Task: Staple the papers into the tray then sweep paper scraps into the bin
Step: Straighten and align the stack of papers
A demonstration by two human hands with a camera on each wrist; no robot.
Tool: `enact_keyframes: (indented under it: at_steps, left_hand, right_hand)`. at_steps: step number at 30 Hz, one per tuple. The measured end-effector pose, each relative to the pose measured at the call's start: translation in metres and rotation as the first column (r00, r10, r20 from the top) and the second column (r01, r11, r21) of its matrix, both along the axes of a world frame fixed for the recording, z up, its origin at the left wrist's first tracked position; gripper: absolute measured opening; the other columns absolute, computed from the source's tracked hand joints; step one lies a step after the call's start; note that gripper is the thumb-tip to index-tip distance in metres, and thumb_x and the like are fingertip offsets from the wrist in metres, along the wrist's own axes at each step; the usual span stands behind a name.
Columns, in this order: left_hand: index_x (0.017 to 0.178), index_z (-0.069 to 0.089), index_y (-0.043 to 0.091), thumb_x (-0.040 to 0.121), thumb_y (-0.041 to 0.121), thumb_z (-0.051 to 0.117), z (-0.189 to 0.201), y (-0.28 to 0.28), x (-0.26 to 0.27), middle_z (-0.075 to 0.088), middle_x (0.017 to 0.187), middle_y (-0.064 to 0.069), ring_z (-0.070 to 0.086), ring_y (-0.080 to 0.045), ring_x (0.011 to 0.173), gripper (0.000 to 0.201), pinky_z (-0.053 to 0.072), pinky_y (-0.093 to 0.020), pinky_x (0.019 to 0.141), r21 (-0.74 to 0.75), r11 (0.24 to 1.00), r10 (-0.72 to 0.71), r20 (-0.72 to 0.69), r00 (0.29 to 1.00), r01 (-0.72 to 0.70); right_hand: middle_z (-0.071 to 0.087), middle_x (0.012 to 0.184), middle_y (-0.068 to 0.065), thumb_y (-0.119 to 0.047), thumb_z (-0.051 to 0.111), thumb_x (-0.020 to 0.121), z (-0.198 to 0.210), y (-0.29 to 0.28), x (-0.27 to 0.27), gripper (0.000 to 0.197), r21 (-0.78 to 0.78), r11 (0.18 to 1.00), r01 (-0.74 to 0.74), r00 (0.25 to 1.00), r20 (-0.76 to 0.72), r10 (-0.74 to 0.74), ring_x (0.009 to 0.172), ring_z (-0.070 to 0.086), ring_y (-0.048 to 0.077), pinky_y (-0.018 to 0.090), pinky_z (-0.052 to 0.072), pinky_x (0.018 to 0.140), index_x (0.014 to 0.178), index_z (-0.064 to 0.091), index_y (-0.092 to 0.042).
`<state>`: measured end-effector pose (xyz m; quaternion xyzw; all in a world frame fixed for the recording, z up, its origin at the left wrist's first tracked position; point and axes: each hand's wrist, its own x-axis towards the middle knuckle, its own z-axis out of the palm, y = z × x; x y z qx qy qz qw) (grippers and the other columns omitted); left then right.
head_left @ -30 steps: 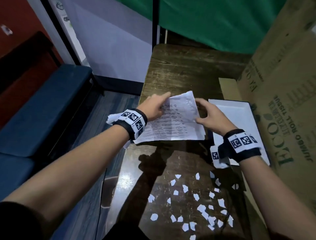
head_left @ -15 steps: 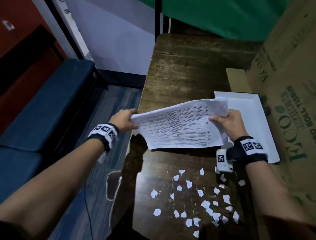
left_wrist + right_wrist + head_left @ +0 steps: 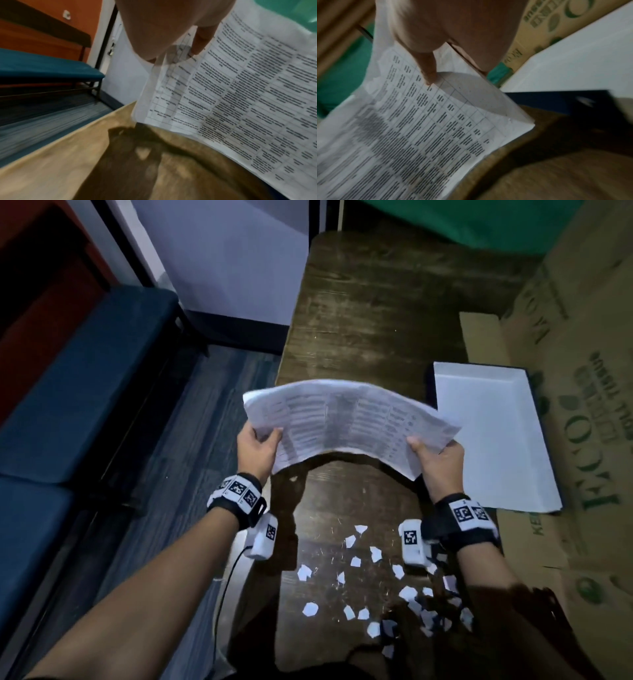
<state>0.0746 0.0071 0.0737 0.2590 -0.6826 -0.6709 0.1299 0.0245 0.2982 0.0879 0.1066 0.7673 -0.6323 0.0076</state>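
Observation:
A sheaf of printed papers (image 3: 346, 422) hangs arched above the wooden table (image 3: 370, 313). My left hand (image 3: 262, 445) pinches its left edge, thumb on top, and my right hand (image 3: 433, 455) pinches its right edge. In the left wrist view the papers (image 3: 240, 101) hang from my thumb (image 3: 202, 36). The right wrist view shows the papers (image 3: 419, 135) under my thumb (image 3: 429, 73). A white tray (image 3: 493, 436) lies on the table just right of the papers, with nothing in it. Several white paper scraps (image 3: 380, 583) are scattered on the near part of the table. No stapler is in view.
A large cardboard box (image 3: 582, 378) stands along the table's right side, behind the tray. A blue bench (image 3: 85, 378) runs along the floor on the left. A green cloth (image 3: 462, 220) hangs at the back. A dark flat object (image 3: 565, 101) lies beside the tray.
Both hands lifted the papers off the table and drew them nearer. The left hand shifted from pressing on top to pinching the left edge. The sheaf now arches in the air.

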Motion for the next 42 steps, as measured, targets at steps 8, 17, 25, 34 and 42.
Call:
enact_keyframes:
  at_steps: [8,17,25,34,42]
  left_hand:
    - [0.119,0.057,0.002,0.082,0.004,0.065,-0.044,0.015,0.011,0.067,0.106,-0.009,0.065,-0.020,0.097,0.038,0.053,-0.032,0.084,-0.139,0.989,-0.020,0.252,0.968,0.057]
    - [0.092,0.055,0.027,0.072,0.035,0.064,0.151,0.003,-0.055,0.064,0.081,0.004,0.062,-0.024,0.083,0.023,0.042,-0.031,0.069,-0.826,0.420,-0.367,0.226,0.902,0.377]
    - [0.109,0.055,0.029,0.080,0.034,0.065,0.217,0.044,-0.064,0.066,0.106,0.000,0.060,-0.026,0.100,0.031,0.034,-0.034,0.071,-0.890,-0.025,-0.475,0.411,0.778,0.455]
    - [0.097,0.058,0.018,0.075,-0.002,0.069,0.156,-0.001,-0.030,0.065,0.090,0.001,0.065,-0.006,0.079,0.031,0.055,-0.027,0.073,-0.262,0.901,-0.395,-0.164,0.904,0.346]
    - [0.107,0.054,0.015,0.087,-0.001,0.056,0.095,0.032,-0.007,0.063,0.096,0.005,0.064,-0.001,0.087,0.026,0.056,-0.025,0.079,-0.074,0.983,-0.179,-0.128,0.976,0.171]
  right_hand:
    - [0.065,0.106,0.009,0.007,0.059,0.079,-0.049,-0.005,0.010,0.037,0.076,0.997,0.016,0.975,0.221,-0.033,0.101,0.062,0.025,0.029,0.046,0.083,0.115,0.061,-0.003]
    - [0.041,0.144,0.007,-0.007,0.080,0.073,0.032,0.021,-0.023,0.079,0.300,0.941,-0.155,0.987,0.003,0.162,0.125,0.044,0.016,0.033,0.040,0.104,0.137,0.037,-0.024]
    - [0.070,0.098,0.000,0.000,0.075,0.076,0.106,-0.036,-0.036,0.027,-0.006,0.956,-0.293,0.947,-0.140,0.290,0.093,0.069,0.007,0.031,0.059,0.082,0.099,0.066,-0.012]
    - [0.075,0.084,-0.009,-0.010,0.078,0.075,0.088,-0.036,-0.025,0.020,-0.051,0.992,-0.113,0.984,-0.146,0.104,0.089,0.072,0.012,0.031,0.058,0.079,0.094,0.073,-0.012]
    - [0.069,0.104,0.006,-0.007,0.074,0.078,0.053,-0.044,0.004,0.034,0.018,0.989,-0.147,0.984,0.104,0.144,0.092,0.068,0.016,0.042,0.055,0.091,0.108,0.059,0.000]
